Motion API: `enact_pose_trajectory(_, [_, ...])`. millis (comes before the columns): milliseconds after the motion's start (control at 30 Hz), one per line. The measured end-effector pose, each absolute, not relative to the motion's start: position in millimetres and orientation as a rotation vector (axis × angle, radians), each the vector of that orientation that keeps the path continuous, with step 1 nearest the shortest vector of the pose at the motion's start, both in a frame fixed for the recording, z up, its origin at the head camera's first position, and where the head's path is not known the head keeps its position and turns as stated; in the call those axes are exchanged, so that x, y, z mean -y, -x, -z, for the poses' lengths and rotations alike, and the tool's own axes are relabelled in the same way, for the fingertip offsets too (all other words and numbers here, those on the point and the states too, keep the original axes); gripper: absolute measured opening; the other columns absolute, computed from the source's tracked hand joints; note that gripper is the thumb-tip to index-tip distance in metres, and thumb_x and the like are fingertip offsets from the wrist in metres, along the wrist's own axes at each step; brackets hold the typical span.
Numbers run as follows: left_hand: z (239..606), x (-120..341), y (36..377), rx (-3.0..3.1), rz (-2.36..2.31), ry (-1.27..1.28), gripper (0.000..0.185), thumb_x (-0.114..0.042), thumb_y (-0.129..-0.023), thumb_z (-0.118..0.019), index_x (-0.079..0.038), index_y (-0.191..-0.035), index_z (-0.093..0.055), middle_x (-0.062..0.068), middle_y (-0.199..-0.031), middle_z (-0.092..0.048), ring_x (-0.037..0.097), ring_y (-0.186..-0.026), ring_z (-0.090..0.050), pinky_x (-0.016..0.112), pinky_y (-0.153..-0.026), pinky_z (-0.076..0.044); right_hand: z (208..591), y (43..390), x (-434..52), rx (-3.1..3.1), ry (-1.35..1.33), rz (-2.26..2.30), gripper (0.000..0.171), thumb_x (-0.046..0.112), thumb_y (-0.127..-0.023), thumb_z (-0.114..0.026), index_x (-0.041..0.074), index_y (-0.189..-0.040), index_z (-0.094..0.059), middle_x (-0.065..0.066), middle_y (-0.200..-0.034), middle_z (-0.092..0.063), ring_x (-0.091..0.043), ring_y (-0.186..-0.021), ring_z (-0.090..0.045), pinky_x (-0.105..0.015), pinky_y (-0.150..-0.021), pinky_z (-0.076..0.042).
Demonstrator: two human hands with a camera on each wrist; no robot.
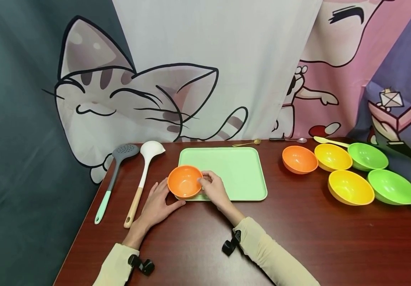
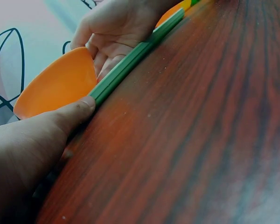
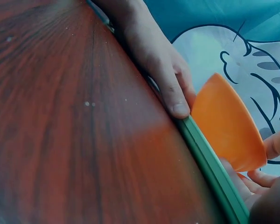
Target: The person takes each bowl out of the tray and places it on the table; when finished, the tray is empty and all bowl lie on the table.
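Observation:
An orange bowl is at the near left corner of a pale green tray, overlapping the tray's left edge in the head view. My right hand pinches the bowl's right rim between thumb and fingers. Around the tray's near left corner lies my left hand, its fingers stretched along the left side close to the bowl. In the left wrist view, the left thumb touches the tray's edge. The right wrist view shows the bowl tilted, with the right fingers by its side.
Left of the tray lie a grey slotted turner and a white ladle. To the right stand another orange bowl, yellow bowls and green bowls. Small spoons and a yellow knife lie along the back edge.

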State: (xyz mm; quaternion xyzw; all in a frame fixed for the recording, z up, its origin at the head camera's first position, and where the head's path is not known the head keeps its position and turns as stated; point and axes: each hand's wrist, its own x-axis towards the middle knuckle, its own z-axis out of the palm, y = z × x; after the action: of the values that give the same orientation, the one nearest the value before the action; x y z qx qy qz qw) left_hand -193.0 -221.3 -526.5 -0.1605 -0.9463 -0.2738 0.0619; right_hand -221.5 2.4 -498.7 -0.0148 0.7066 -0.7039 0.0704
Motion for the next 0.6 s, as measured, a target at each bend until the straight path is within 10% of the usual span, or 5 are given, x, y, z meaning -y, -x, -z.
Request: enact_pose_trajectory(600, [526.1,222.6,193.4,2.885,0.806,0.485,0.085,-0.064,-0.083,-0.069,-0.017,-0.15,-0.046,0.008,-0.156,-0.044,0.03,-0.15,-0.03,0.056,-0.124,-0.016,497.2,221.7,-5.4,-2.005,0.045,2.136,0.037,0.007,-0.094,-0.052,-0.003,-0.13,-0.059,-0.022,-0.113,-0.068,-0.015,-0.077,-0.067,-0.034,-0.066,-0.063])
